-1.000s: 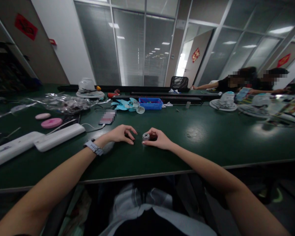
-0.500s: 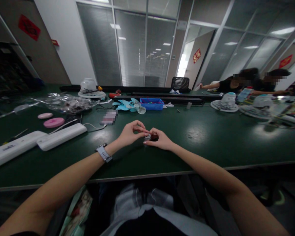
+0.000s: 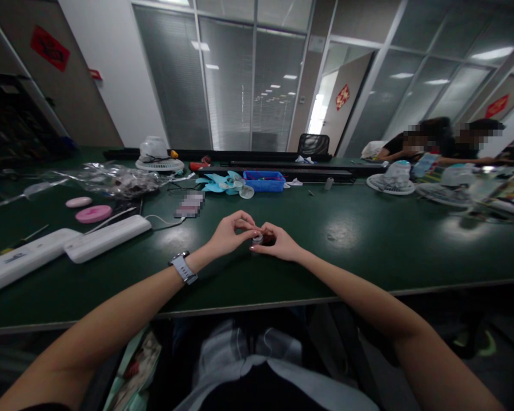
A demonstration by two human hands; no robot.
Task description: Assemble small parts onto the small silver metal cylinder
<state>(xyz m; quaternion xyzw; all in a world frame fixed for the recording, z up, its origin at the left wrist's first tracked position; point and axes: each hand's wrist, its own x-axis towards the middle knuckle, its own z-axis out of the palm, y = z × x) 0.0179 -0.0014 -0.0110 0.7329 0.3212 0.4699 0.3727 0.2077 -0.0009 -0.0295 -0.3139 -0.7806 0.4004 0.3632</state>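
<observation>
A small grey cylindrical part stands upright on the green table, near the front edge. My right hand curls round it from the right, thumb on the near side and fingers behind. My left hand comes in from the left, thumb and fingertips pinched together at the part's top. Whatever sits between those left fingertips is too small to make out. Dark shadow under my right palm hides the part's far side. A watch with a pale strap is on my left wrist.
Left of my hands lie white power strips, a phone on a cable and a pink disc. Behind are blue fan blades, a blue basket and crumpled plastic. Co-workers sit far right beside fan parts.
My hands stay at the cylindrical part, with only a slight shift of the left fingers and wrist. A co-worker's outstretched arm at the right has drawn back.
</observation>
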